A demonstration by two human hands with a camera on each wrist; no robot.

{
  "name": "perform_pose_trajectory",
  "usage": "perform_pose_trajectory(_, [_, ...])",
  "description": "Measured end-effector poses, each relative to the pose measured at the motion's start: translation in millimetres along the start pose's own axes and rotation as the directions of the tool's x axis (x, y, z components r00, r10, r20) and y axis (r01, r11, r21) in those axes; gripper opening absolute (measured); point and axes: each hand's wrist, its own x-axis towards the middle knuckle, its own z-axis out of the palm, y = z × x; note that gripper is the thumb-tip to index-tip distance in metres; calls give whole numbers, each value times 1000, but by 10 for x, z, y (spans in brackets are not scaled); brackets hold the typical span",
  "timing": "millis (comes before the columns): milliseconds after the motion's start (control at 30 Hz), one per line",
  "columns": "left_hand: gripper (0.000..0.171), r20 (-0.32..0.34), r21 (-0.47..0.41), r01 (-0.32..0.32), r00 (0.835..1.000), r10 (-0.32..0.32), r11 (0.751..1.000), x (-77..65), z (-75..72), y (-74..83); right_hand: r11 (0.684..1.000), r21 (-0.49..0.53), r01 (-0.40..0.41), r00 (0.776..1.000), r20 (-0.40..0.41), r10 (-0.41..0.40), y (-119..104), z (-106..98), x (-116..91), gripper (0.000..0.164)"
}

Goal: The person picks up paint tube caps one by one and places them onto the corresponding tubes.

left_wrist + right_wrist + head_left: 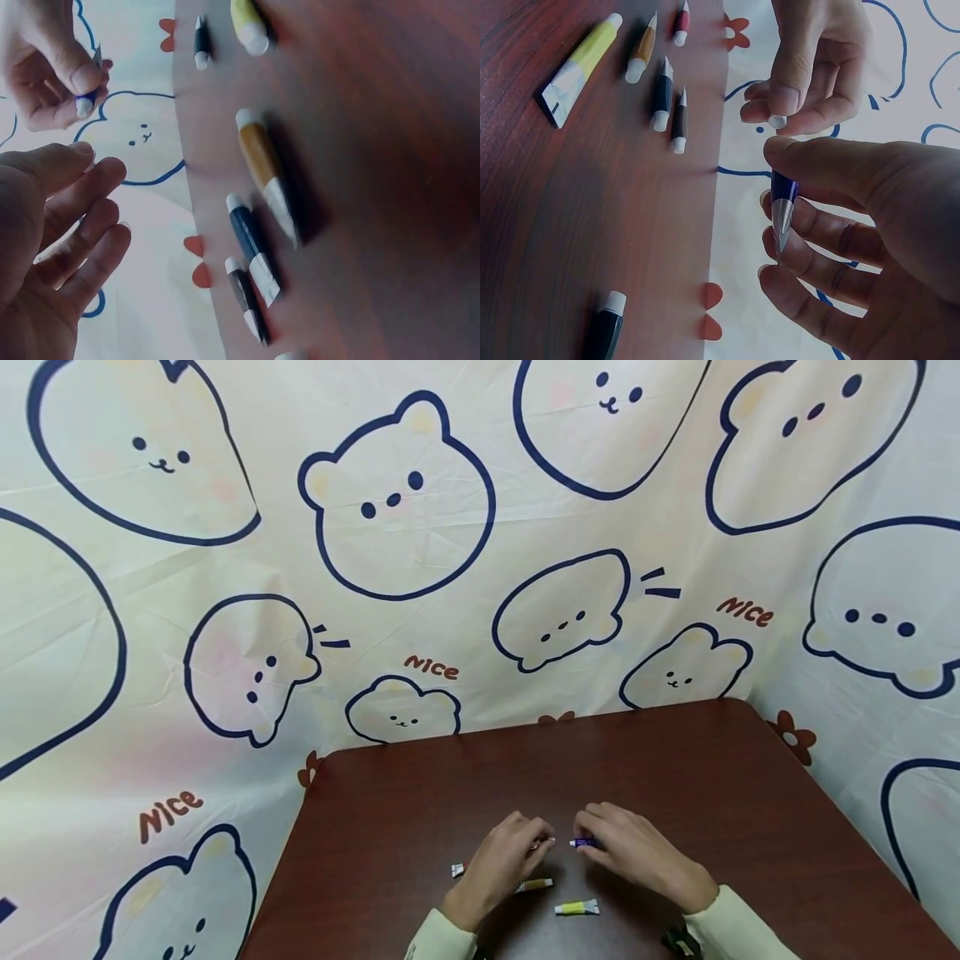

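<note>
My right hand (633, 852) grips a small purple-blue paint tube (784, 195) between thumb and fingers, its silvery flat end pointing away from the other hand. In the left wrist view the tube's white tip (85, 107) shows past the right thumb. Opposite it, my left hand (510, 860) pinches a small white cap (778, 121) between thumb and forefinger. The cap is apart from the tube, and both hands are held above the table. A yellow tube (577, 907) and an ochre tube (534, 885) lie below the hands.
Other tubes lie on the brown table (420, 793): a dark blue one (663, 94), a dark brown one (679, 124), a red one (682, 24) and a black-looking one (606, 330). A bear-printed cloth (397, 543) hangs behind the table and along its sides.
</note>
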Motion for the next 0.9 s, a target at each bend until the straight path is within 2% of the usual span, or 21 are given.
perform_pose_trajectory(233, [12,-29,13,-28,999,29,1000,-33,68,52,1000,-4,-9,1000,22,9,-21,10,6,20])
perform_pose_trajectory(533, [12,-30,6,-41,999,41,999,-34,74,81,1000,-9,-2,1000,28,2,-43,22,31,21])
perform_pose_trajectory(700, [11,-64,52,-75,995,78,996,-36,102,98,1000,-8,8,999,36,-8,-52,37,29,21])
perform_pose_trajectory(900, [12,-95,60,-102,990,107,993,-33,137,106,1000,-6,16,999,40,-15,-52,52,25,21])
